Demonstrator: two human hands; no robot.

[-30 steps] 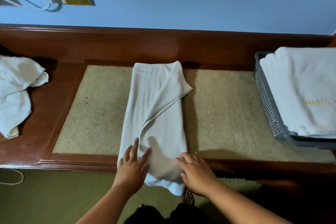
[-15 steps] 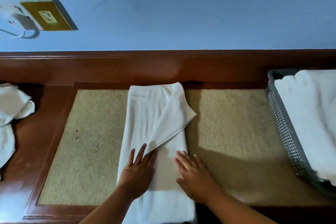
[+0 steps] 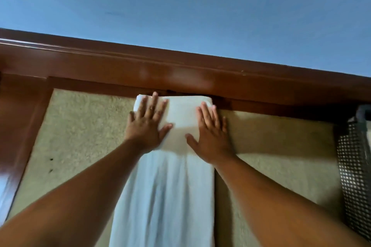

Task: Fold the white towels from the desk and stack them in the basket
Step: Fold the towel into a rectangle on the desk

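Towel (image 3: 164,196): white, already narrowed into a long strip. It is laid on the beige inlay (image 3: 80,136) of the desk (image 3: 180,78), running from the near edge (cut off below the view) to the far edge. The near length is blurred, and shallow lengthwise ridges are seen in it.

At the far end a thicker, doubled section is seen, butted close against the wooden back rail.

Left hand (image 3: 147,124): laid palm down on the left side of the doubled section, fingers straight and spread, nothing gripped.

Right hand (image 3: 210,134): likewise flat and gripping nothing. It lies across the right side edge, with the outer fingers partly on the inlay.

Grey perforated basket (image 3: 353,166): at the right edge of the desk, well apart from the towel. Its contents cannot be read here.

Step judged: a cross fold is being pressed flat.

Recommended: pressure is to be applied evenly by both palms. Air is to be swept from the centre out to the side edges, and the side edges checked for alignment with the layer beneath. The crease is to be kept square to the strip. The ridges in the near length should be smoothed before the next fold is made.
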